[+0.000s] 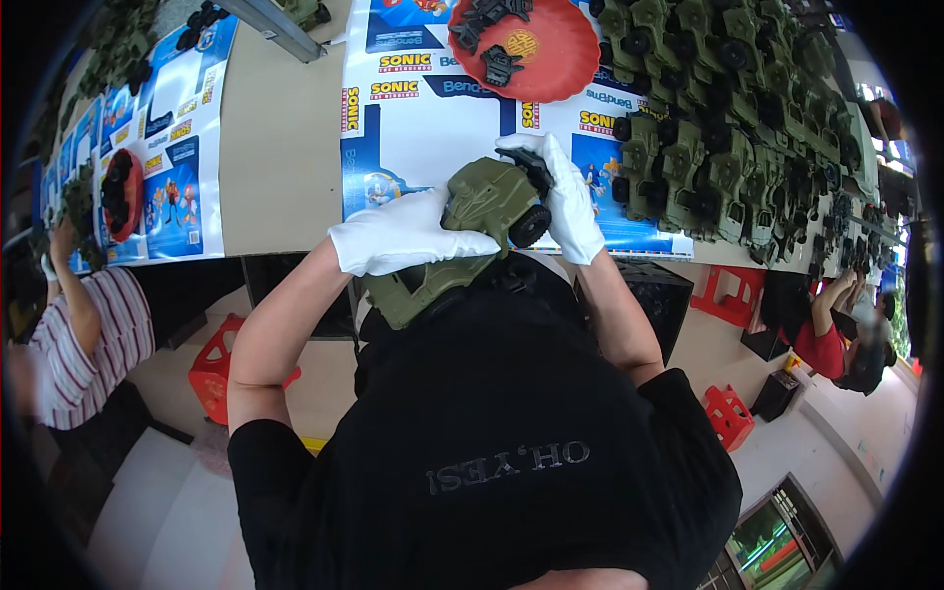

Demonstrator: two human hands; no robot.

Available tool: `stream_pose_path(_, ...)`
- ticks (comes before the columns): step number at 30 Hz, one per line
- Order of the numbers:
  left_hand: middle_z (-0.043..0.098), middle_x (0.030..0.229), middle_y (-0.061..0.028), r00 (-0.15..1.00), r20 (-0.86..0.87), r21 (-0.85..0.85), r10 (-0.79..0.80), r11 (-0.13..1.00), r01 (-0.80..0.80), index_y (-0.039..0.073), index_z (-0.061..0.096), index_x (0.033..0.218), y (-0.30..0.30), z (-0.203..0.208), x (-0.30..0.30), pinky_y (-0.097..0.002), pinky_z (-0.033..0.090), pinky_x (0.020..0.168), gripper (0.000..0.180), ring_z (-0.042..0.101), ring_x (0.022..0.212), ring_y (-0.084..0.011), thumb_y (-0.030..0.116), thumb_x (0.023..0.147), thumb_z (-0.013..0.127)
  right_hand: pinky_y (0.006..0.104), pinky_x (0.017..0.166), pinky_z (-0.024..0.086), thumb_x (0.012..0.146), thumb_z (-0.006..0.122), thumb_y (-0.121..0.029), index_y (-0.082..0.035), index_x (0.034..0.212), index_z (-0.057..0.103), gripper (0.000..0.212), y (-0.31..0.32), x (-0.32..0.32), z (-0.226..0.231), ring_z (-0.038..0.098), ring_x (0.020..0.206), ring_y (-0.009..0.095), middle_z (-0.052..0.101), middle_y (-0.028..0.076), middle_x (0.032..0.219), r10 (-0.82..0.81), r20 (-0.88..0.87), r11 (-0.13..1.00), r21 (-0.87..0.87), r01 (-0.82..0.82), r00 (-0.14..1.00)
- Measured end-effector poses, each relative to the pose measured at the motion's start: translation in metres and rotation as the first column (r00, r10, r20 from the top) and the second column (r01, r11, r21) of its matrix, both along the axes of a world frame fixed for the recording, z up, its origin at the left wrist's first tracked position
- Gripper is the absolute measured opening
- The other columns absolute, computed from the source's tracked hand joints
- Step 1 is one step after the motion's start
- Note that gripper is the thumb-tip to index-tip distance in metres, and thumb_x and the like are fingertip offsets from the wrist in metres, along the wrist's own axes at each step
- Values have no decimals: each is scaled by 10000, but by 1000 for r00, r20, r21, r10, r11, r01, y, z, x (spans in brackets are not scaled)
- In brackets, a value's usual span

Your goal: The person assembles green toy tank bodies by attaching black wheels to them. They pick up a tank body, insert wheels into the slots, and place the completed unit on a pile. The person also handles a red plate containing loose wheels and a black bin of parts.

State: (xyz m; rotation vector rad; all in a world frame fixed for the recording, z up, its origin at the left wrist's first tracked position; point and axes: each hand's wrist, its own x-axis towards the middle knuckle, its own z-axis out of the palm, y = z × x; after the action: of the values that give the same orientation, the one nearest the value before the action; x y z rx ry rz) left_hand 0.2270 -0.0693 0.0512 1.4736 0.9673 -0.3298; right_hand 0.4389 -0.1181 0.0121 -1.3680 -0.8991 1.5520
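An olive-green toy truck (495, 200) with a black wheel (530, 226) is tilted over the table's near edge, its rear end close to my body. My left hand (408, 234), in a white glove, is closed around the truck's side, thumb lying along the body. At the truck's front end my right hand (570, 202), also white-gloved, grips a black plastic part (529, 165) against it. Whether that part is fastened to the truck, I cannot tell. Beyond my hands lies a red scalloped plate (570, 74) holding several black plastic parts (500, 65).
Printed blue-and-white sheets (433, 138) cover the table. Rows of green toy trucks (688, 167) crowd its right side. A metal post (275, 29) rises at the far left. Co-workers sit left (98, 324) and right (831, 334), with red stools (214, 369) below.
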Motion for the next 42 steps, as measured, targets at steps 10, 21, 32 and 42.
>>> stream_pose_path(10, 568, 1186, -275, 1000, -18, -13, 6, 1000, -6, -186, 402, 1249, -1, 13, 5, -329, 439, 956, 987, 576, 1115, -310, 617, 749, 683, 298, 939, 436, 1021, 304, -486, -21, 1120, 617, 569, -4, -4, -10, 571, 1018, 164, 627, 89, 1092, -47, -255, 991, -131, 13, 966)
stream_pose_path(21, 573, 1194, -206, 999, -29, 25, 14, 1000, -13, -122, 378, 1321, -7, 10, 8, -315, 444, 952, 881, 573, 1100, -254, 478, 786, 738, 317, 938, 468, 1002, 353, -503, -28, 1122, 612, 555, 5, -2, 4, 597, 1021, 186, 638, 95, 1087, -250, -389, 883, -468, 43, 887)
stream_pose_path(32, 579, 1162, -216, 993, -113, -11, 25, 1000, -26, -148, 415, 1271, -7, 2, 11, -315, 458, 917, 854, 582, 1066, -242, 461, 776, 753, 301, 918, 453, 1012, 326, -499, -28, 1091, 608, 555, -2, -5, -1, 578, 1003, 165, 622, 86, 1066, -142, -385, 945, -328, 9, 912)
stream_pose_path(42, 627, 1062, -282, 994, -99, 302, -42, 951, 70, -57, 490, 1227, -7, 26, 15, -384, 499, 845, 827, 633, 989, -372, 523, 700, 751, 327, 1023, 397, 1002, 347, -503, -48, 1304, 510, 571, -1, 7, 1, 512, 1160, 185, 539, 84, 1266, 175, -305, 981, -27, -192, 936)
